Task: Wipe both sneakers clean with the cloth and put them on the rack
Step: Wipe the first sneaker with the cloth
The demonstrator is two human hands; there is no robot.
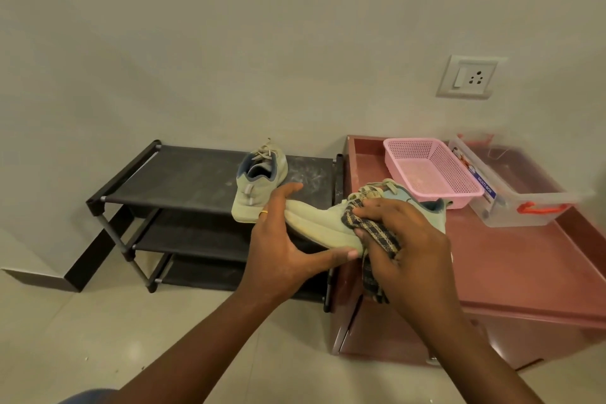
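Holding one sneaker (319, 223) in left fingers (286, 193), right fingers (380, 207) clamping one cloth (384, 237), second sneaker (257, 195) on rack (183, 174).

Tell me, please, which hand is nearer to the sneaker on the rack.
Left. The left hand, gripping the held sneaker, is just in front of the rack sneaker; the right hand is farther right, gripping the cloth.

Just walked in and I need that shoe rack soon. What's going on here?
A person is wiping a pale sneaker with a checked cloth. The left grip holds the sneaker by its toe end, up near the rack. The right grip presses the bunched cloth against its side. The other sneaker already sits on the rack's top shelf. A pink basket and a clear box stand on the reddish cabinet alongside.
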